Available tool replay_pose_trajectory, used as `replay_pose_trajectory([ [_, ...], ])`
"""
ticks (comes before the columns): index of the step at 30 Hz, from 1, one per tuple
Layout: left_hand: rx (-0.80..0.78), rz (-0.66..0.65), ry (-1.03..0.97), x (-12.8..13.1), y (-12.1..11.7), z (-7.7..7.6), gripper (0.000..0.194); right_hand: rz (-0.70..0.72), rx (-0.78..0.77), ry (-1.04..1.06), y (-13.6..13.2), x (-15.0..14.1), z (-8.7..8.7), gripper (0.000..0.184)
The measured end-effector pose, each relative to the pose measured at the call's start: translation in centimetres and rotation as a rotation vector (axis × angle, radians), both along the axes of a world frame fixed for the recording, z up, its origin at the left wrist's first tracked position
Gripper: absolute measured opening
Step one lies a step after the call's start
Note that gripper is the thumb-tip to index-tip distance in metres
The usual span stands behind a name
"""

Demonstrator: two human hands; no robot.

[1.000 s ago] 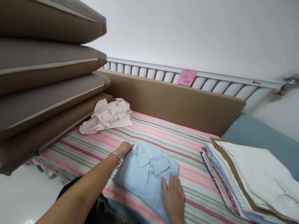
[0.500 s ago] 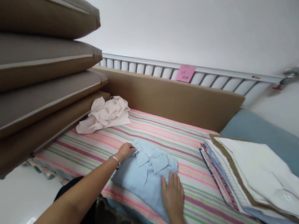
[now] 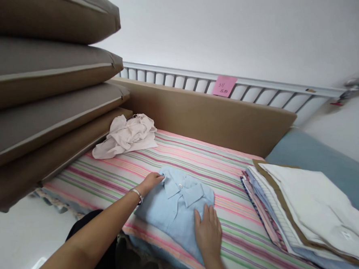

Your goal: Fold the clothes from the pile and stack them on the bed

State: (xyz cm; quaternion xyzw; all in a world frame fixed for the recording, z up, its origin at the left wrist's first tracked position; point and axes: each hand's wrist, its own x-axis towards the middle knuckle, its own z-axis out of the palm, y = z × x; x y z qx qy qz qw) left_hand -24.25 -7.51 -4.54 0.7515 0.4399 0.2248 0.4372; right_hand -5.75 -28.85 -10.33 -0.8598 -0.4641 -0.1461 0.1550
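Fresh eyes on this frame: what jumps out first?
The folded light blue shirt at centre on the striped cloth, with the left hand at its collar corner and the right hand flat on its near edge. Then the brown cushions stacked at left.

A striped sheet (image 3: 199,155) in pink, green and white covers the surface. At its far left corner lies a crumpled pale cloth (image 3: 126,135). Four brown cushions (image 3: 43,98) are stacked on the left, overhanging the sheet's edge. A tan panel (image 3: 215,118) stands along the back, with a white railing (image 3: 256,93) behind it against the wall; a pink note (image 3: 224,86) is stuck to the railing. On the right sits a pile of folded clothes (image 3: 300,212), a white one on top, resting partly on a blue cover (image 3: 327,166).
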Motion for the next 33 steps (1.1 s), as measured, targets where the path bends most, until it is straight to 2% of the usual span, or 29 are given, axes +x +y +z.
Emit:
replay_pose_trajectory([
  [3,-0.002,-0.012,-0.042,0.1,-0.4,0.0,0.049,0.003,0.003,0.003,0.0,0.1,-0.1,0.078],
  [7,0.023,-0.013,-0.051,0.3,-0.6,-0.1,0.046,-0.004,0.002,0.013,0.1,0.1,-0.1,0.079],
  [14,0.136,0.090,0.047,0.5,-0.8,-0.5,0.032,0.002,0.006,0.014,0.0,-0.1,0.2,0.080],
  [20,0.196,0.163,0.137,0.5,-0.7,-0.5,0.029,-0.001,0.004,0.026,0.0,-0.1,0.2,0.078],
  [28,0.268,0.189,0.257,0.0,0.7,1.0,0.025,-0.006,-0.019,0.038,0.0,-0.1,0.4,0.075],
  [33,0.288,0.243,0.329,-0.7,2.3,0.6,0.026,-0.007,-0.015,0.050,-0.1,-0.2,0.4,0.074],
])
